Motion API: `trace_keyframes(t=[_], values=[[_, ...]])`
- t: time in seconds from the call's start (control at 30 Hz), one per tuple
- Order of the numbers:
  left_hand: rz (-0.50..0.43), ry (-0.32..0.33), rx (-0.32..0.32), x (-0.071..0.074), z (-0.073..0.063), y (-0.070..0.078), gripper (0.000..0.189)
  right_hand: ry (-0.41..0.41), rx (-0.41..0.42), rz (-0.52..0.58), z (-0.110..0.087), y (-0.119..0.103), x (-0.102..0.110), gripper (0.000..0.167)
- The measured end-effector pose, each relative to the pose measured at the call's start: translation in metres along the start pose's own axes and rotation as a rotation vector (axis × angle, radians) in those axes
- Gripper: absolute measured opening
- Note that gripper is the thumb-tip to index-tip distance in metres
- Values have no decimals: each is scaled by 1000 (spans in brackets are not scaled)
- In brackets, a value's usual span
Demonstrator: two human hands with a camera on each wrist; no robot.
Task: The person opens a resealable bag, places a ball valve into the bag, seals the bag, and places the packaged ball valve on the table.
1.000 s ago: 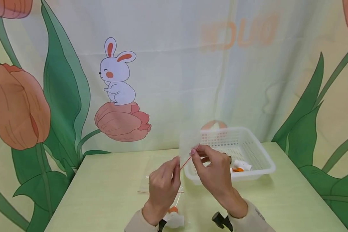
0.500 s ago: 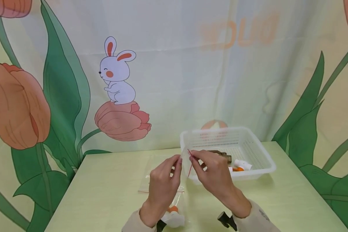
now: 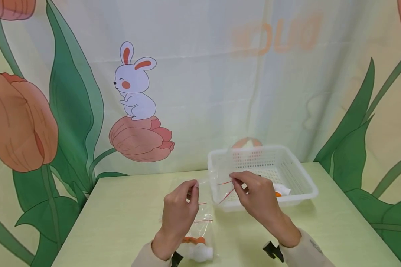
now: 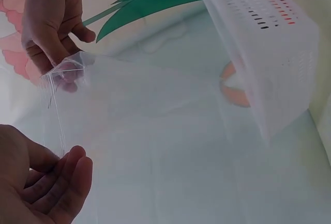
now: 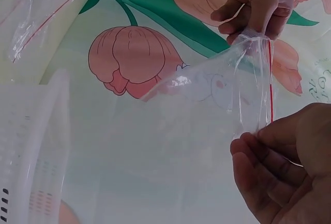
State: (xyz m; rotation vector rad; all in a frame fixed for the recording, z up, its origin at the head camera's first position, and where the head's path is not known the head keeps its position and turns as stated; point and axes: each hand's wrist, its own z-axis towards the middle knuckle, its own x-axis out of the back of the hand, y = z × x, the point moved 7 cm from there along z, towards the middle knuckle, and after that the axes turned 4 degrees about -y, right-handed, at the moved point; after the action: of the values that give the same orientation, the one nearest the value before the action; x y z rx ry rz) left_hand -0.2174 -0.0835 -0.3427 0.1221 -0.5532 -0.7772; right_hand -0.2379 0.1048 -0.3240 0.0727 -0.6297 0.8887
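Note:
Between the two hands hangs a clear zip bag (image 5: 201, 97) with a red line along its mouth. My left hand (image 3: 180, 207) pinches one side of the bag's mouth between thumb and fingers. On the other side, my right hand (image 3: 260, 196) pinches the mouth near the red line. The left wrist view shows the mouth stretched between both hands, and I see nothing inside the bag. Below the left hand, on the table, lies another clear zip bag (image 3: 205, 230) containing white parts (image 3: 200, 253) and orange parts (image 3: 197, 240); the left wrist partly covers it.
A white perforated plastic basket (image 3: 307, 185) stands at the table's back right, behind the right hand. Inside lie a white tube-like part (image 3: 282, 189) and an orange piece (image 3: 278, 194). A printed curtain (image 3: 200, 74) hangs behind the pale table (image 3: 120, 218).
Both hands have spread apart, the left going left and the right going right. The red line at the bag's mouth has parted into two diverging lines by the right fingertips.

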Motion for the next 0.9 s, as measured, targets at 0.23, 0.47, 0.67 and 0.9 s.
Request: trace_keyframes(t=[0.23,0.47,0.67,0.9], values=[[36,-40,11,-4,-5,-4,10,-30,0,-34,-5,9,-3,17],[19,-53,8,-5,-6,-3,9,-77,-12,9,-6,11,-8,18],[34,-14,-12,2,-4,-4,12,-161,5,34,-5,7,-10,23],[70,14,-2,18,-5,-14,12,-156,30,-7,0,15,6,27]])
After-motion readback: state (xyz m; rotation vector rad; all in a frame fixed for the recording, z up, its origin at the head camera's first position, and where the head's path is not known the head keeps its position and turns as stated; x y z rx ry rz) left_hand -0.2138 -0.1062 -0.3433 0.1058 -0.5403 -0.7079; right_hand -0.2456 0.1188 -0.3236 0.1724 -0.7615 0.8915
